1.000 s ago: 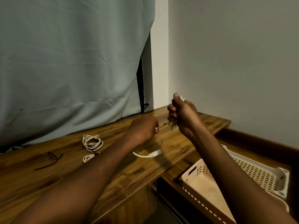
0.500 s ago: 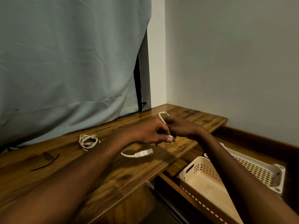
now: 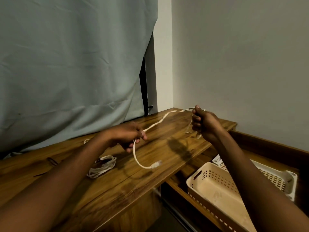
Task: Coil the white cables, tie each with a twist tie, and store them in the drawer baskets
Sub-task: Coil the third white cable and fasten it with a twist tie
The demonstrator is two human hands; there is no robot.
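White cable is running left-near to right-far between both hands, left hand pinching it, right hand clenching loops, plug end dangling nearer left.

Glossy wood-grain desk, perforated plastic basket, matt cloth curtain

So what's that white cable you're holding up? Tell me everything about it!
The white cable is thin, round and bendy, with a plastic-looking skin. It stretches wavily between both hands: the right hand grips one end up high, with blurry loops hanging below the fist, and the left hand pinches it lower down. From there the rest droops in a curve to a clear plug over the wooden desk.
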